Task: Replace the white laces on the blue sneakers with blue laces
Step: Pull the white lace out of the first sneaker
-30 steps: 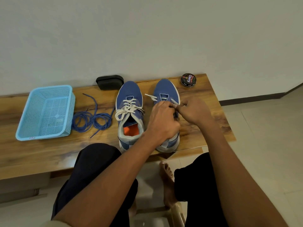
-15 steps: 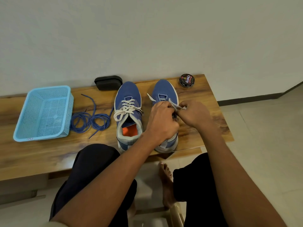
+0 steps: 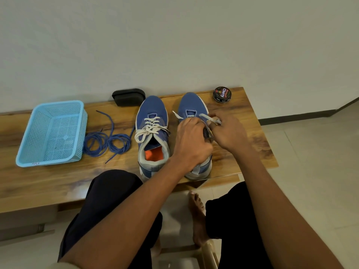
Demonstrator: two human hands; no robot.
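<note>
Two blue sneakers stand side by side on the wooden table (image 3: 38, 187), toes toward the wall. The left sneaker (image 3: 152, 113) keeps its white lace (image 3: 150, 129) threaded and loosely tied. Over the right sneaker (image 3: 191, 102) both my hands work. My left hand (image 3: 191, 140) covers the shoe's tongue and grips it there. My right hand (image 3: 229, 133) pinches a strand of the right shoe's white lace (image 3: 206, 116); another loose end (image 3: 175, 114) sticks out to the left. The blue laces (image 3: 106, 142) lie coiled on the table left of the sneakers.
A light blue plastic basket (image 3: 25, 144) sits at the table's left. A black oblong object (image 3: 129, 97) lies against the wall behind the left sneaker. A round shoe polish tin (image 3: 222, 94) stands at the back right corner. My knees and a bare foot are below the table edge.
My right hand has drawn the white lace strand slightly to the right and up over the right sneaker. My left hand stays on the shoe.
</note>
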